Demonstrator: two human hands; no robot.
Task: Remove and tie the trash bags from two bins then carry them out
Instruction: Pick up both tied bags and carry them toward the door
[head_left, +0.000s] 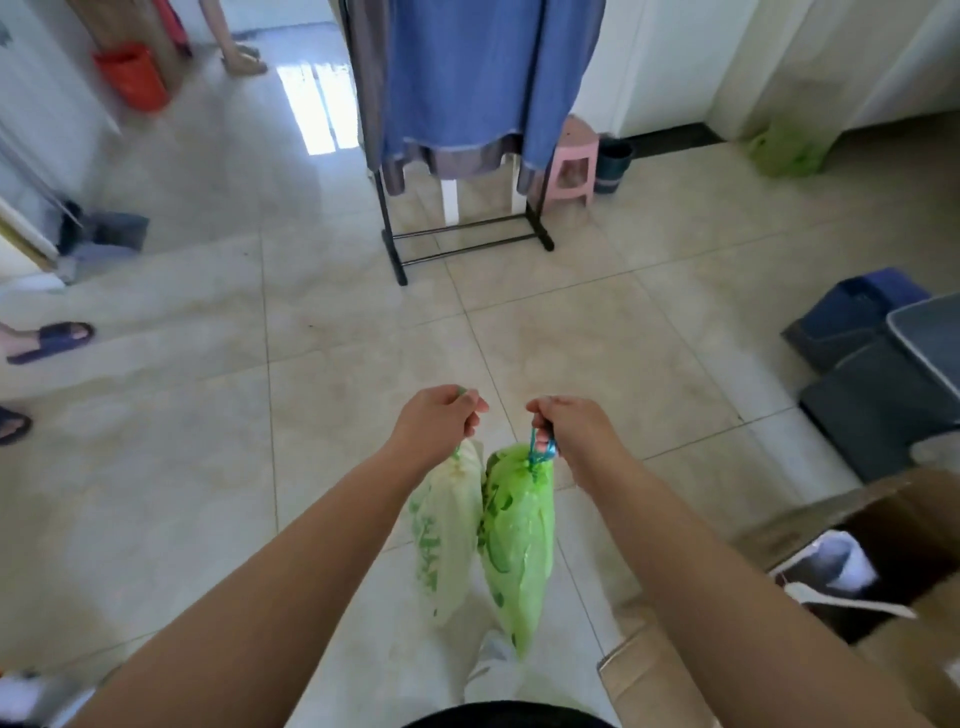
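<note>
Green plastic, two bags, both hanging clear of the tiled floor (208, 493) in the near centre and touching side by side: the pale bag (447, 525) hangs from the left hand (441, 421), fist closed on its gathered neck, and the bright green bag (517, 540) hangs from the right hand (569, 428), fingers clamped around its blue drawstring loop (540, 452). Far centre stands a black clothes rack (462, 244) draped with blue fabric (488, 73), a pink stool (574, 161) and a dark bin (613, 163) just right of it; an open cardboard box (893, 525) lies near right, and a third green bag (784, 150) sits far right by the wall.
</note>
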